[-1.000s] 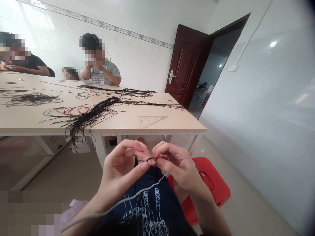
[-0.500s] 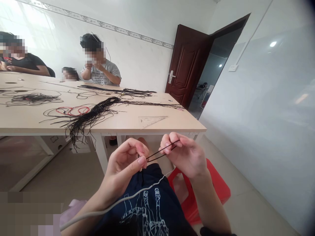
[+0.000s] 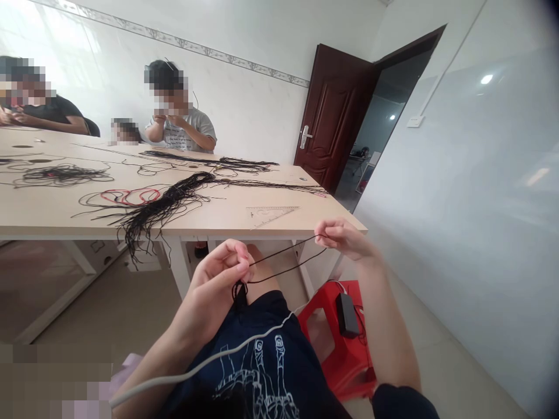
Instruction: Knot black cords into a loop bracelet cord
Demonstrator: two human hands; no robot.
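Note:
A thin black cord [image 3: 283,254] runs in two strands between my hands, above my lap. My left hand [image 3: 225,267] pinches it between thumb and fingertips, and a bunched dark part of the cord hangs below those fingers. Out to the right and a little higher, my right hand [image 3: 343,237] grips the other end with its fingers closed. The upper strand looks taut; the lower one sags slightly. Beyond my hands, on the table, lie a thick bundle of black cords [image 3: 168,201] and a clear set square [image 3: 271,215].
The table [image 3: 218,224] also bears a red cord loop [image 3: 131,196] and a tangle of dark cords [image 3: 65,173]. Beside me stands a red stool [image 3: 323,326] with a black box [image 3: 347,315] on it. A white cable [image 3: 227,351] crosses my lap. Several people sit across the table.
My right hand has moved right and slightly up, drawing the cord strands longer. My left hand has shifted a little left. The black box on the stool has come into view.

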